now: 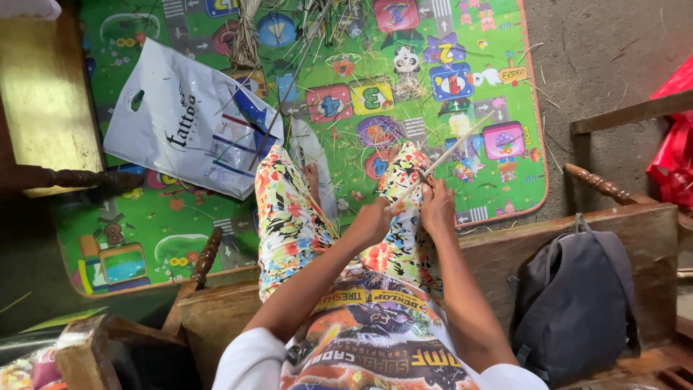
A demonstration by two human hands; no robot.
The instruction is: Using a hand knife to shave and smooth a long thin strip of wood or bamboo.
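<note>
Nearest the camera, the person sits on a wooden bench (505, 253), with a dark grey backpack (574, 303) resting on the seat to the right. Both forearms reach forward over the knees, which are covered in bright flowered trousers (289, 217).

The left hand (372, 220) and the right hand (437, 208) meet just above the right knee, close together but not quite touching. Between them runs a thin pale stick (455, 148), a long straight sliver that looks like a split reed or a palm midrib. Its near end sits at the hands and the rest slants up and away to the right, over the mat. The left hand's fingers are curled and pressed together around the near end; the right hand's fingertips appear to pinch the stick slightly farther along, though the exact grip is too small to tell.

Judging by its look, the stick is very light, springy rather than rigid, and likely to snap or splinter if bent sharply. It seems dry enough not to slip. A hold close to the worked end, with the hands near each other, would keep it from whipping about; the far tip hangs free.

Beyond the feet lies a green children's play mat (173, 231) littered with loose fibres. A white plastic bag (180, 123) lies on it to the left, and at the far edge is a tied bundle of sticks (245, 36).
</note>
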